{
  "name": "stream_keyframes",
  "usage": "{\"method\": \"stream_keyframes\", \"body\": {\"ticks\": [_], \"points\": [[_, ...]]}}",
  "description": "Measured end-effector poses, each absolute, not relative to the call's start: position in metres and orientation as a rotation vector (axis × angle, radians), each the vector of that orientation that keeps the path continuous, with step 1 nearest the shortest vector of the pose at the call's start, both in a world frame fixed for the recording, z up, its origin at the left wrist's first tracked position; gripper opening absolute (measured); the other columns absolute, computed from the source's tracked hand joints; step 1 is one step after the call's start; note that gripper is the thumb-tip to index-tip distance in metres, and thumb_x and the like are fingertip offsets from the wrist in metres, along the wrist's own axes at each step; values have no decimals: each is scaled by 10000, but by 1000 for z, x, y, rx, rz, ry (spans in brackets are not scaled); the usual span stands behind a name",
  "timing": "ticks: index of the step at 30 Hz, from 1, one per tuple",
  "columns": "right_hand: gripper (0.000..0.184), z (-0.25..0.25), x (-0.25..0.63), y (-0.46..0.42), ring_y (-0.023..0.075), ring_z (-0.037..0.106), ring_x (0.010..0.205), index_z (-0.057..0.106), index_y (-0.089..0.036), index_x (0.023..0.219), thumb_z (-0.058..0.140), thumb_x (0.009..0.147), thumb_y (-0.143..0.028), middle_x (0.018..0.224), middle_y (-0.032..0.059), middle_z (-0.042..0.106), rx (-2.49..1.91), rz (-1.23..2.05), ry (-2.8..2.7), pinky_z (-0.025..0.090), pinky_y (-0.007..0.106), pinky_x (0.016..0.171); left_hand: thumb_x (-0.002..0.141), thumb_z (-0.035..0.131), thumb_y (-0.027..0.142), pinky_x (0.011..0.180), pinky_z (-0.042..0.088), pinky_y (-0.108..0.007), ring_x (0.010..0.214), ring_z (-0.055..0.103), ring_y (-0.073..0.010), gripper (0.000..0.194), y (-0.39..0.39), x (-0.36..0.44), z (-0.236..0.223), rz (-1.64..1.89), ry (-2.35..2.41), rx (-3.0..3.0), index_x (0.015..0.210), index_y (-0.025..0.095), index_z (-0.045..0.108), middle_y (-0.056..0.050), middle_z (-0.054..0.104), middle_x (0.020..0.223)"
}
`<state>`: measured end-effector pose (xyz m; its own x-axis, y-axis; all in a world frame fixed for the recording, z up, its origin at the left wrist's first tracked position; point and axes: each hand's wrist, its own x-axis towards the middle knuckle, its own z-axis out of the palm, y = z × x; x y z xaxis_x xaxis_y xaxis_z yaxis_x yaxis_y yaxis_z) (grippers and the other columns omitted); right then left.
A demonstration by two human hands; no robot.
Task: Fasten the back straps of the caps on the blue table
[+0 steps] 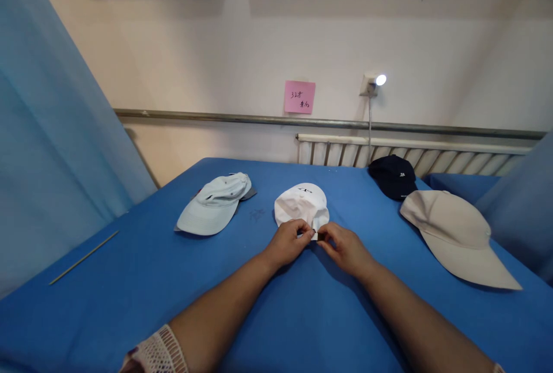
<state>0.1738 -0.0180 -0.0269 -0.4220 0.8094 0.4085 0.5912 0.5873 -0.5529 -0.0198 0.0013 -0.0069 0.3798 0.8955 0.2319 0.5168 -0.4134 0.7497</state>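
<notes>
A white baseball cap (298, 203) with dark lettering lies at the middle of the blue-covered table (254, 304), its back strap towards me. My left hand (291, 240) pinches the strap's left side between thumb and fingers. Close beside it, my right hand (343, 246) is closed on the strap's other side, at a small dark buckle (320, 236). The fingertips hide part of the strap, so whether it is fastened cannot be made out.
Pale blue caps (211, 206) lie stacked at the left, near a thin stick (84, 257). On the right are a beige cap (458, 234) and a navy cap (393, 176). Behind the table stand a radiator (345, 151) and a wall rail (216, 117). Blue curtains (52, 131) hang at the sides.
</notes>
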Motion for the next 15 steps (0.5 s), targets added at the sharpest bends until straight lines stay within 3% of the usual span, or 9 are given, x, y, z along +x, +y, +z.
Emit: {"method": "stream_keyframes", "body": {"ticks": [15], "points": [[146,-29,173,-19,160,614,783,569,-226,1014,542,879,-177,909,28,647,-1050,433,-2174,472,283,731,798,556,251,691,427,-254,735,573,-154,135,-3,-17,-2,842,1222,2146,733,164,636,-17,655,748]]}}
